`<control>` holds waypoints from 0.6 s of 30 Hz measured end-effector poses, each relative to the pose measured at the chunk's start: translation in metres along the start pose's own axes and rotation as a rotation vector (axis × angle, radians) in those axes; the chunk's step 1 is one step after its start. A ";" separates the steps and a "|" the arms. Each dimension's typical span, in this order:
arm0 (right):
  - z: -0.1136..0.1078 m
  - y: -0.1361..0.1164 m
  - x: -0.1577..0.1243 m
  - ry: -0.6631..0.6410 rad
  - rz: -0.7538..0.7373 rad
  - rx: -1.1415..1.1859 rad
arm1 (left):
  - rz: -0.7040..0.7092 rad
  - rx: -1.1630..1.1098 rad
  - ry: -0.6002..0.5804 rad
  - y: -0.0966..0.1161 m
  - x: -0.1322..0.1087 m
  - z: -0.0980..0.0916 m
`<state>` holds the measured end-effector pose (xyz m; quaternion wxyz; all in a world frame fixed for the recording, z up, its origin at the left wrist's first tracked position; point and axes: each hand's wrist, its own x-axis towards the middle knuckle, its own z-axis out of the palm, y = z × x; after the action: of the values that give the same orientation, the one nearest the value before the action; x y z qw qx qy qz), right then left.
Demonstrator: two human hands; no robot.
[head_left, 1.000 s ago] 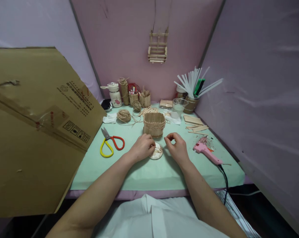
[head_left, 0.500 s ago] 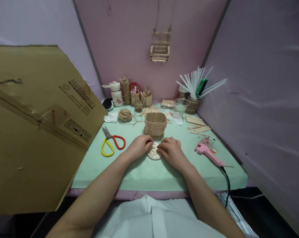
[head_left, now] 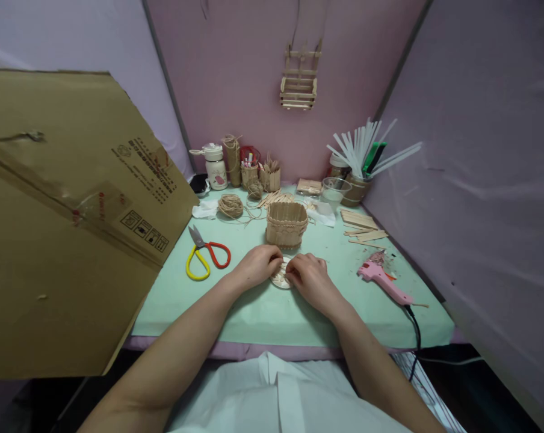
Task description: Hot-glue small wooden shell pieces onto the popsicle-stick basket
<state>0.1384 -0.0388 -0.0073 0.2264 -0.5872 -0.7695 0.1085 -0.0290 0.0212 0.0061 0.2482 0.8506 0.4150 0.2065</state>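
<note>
From my head view, my left hand (head_left: 256, 264) and right hand (head_left: 312, 279) are at the small round dish (head_left: 281, 286) on the green tablecloth (head_left: 254, 322), just before the woven basket (head_left: 284, 234). I seem to be picking through its pale pieces (head_left: 280, 277); my fingers are narrowly bunched, whether pinching one I cannot tell. Such handling calls for light fingertips.

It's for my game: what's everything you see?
Round disc: 1, pale, centre
Basket: 1, tan, behind disc
Scissors: 1, red and yellow handles, left
Glue gun: 1, pink, right
Twine balls: 2, brown, back left
Bottle: 1, white, back left
Holders: 2, tan, back left
Cup: 1, clear, back right
Rods: many, white, back right
Pot: 1, brown, holding rods
Wooden sticks: many, tan, right and back
Hanging rack: 1, tan, top centre
Cardboard: 1, brown, far left
Tablecloth: 1, green, underneath
Clothing: 1, white, bottom
Left hand: 1, bare, at disc
Right hand: 1, bare, at disc
</note>
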 end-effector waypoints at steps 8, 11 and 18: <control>0.002 0.014 0.006 0.157 0.137 0.631 | 0.015 -0.113 -0.015 0.001 0.000 -0.001; 0.006 0.017 0.008 0.182 0.183 0.773 | -0.046 -0.296 0.009 0.002 0.001 0.000; 0.014 0.020 0.009 0.204 0.239 0.930 | -0.142 -0.517 0.005 0.002 0.002 0.004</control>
<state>0.1470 -0.0229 -0.0264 0.5247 -0.5158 -0.5405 0.4080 -0.0241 0.0207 0.0040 0.4701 0.7270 0.4079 0.2899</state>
